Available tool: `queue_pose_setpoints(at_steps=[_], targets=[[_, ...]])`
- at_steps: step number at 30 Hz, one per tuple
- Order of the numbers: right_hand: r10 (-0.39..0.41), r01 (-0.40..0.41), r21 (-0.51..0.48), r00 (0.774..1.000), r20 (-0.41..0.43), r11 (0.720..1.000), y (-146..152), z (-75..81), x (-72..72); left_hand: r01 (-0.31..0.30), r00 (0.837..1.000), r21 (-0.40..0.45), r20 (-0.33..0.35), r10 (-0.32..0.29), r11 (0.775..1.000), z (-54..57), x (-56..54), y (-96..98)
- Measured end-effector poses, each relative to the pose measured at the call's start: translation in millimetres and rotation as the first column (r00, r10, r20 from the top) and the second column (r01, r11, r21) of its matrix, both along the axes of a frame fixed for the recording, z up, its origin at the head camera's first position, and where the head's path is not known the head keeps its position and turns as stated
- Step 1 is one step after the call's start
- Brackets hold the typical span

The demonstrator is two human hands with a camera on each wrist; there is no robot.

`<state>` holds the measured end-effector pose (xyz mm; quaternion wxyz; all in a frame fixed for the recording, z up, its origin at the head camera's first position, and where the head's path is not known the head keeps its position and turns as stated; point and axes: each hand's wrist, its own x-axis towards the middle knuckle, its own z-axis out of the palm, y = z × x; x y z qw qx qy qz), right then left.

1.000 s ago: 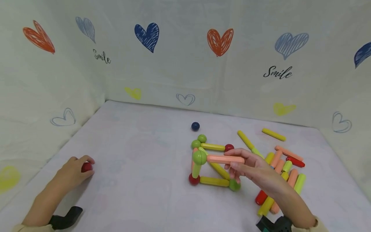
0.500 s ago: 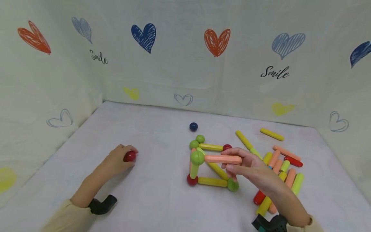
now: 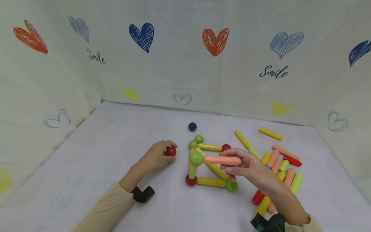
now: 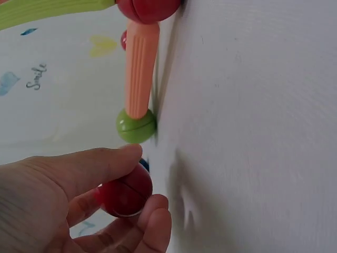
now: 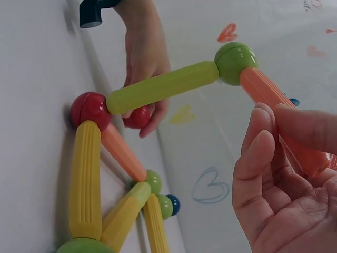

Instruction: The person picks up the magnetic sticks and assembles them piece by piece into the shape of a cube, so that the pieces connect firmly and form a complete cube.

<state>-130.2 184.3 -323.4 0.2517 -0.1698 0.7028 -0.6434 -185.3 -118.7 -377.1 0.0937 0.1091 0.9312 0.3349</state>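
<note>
On the table point(image 3: 139, 129) I have the ball-and-rod frame point(image 3: 211, 182) part built: a lime rod point(image 3: 192, 172) rises from its near left corner to a green ball point(image 3: 196, 158), while other rods point(image 3: 289, 178) lie right of the frame, unused. My right grip point(image 3: 246, 164) pinches the ridged salmon rod point(image 3: 221, 160) attached to that ball above the frame; my left grip point(image 3: 155, 156) holds a glossy, seamed red ball point(image 3: 171, 151) just left of it, unattached.

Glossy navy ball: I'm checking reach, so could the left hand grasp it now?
Probably not yet: the left hand pinches a glossy red ball, though the way across the white tabletop to the navy ball looks free.
</note>
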Motion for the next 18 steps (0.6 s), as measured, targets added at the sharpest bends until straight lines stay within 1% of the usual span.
queue_pose_setpoints(at_steps=[3,6,12,15,17,18], targets=[[0.006,-0.006,-0.009,1.0,-0.013,1.0,1,-0.6,0.3,0.006,1.0,0.003,0.003,-0.006,1.0,-4.2,-5.2,13.1],[0.003,-0.003,0.002,1.0,-0.03,1.0,0,-0.1,0.8,0.016,1.0,-0.014,-0.005,-0.016,1.0,-7.4,-10.0,22.3],[-0.015,0.016,0.04,0.999,-0.042,0.999,-1,0.2,1.3,0.025,1.0,-0.037,-0.015,-0.025,0.999,-11.9,-16.0,29.9],[-0.015,0.017,0.036,0.999,-0.04,0.999,-2,0.2,1.4,0.023,0.999,-0.061,-0.02,-0.025,0.998,-7.3,-14.4,29.6],[-0.017,0.018,0.034,0.999,-0.037,0.999,-2,0.7,1.4,0.012,0.999,-0.08,-0.051,-0.017,0.997,-0.3,-10.8,28.3],[-0.018,0.019,0.035,0.999,-0.036,0.999,-3,0.9,1.5,0.002,0.997,-0.067,-0.076,-0.007,0.998,4.8,-7.9,27.5]])
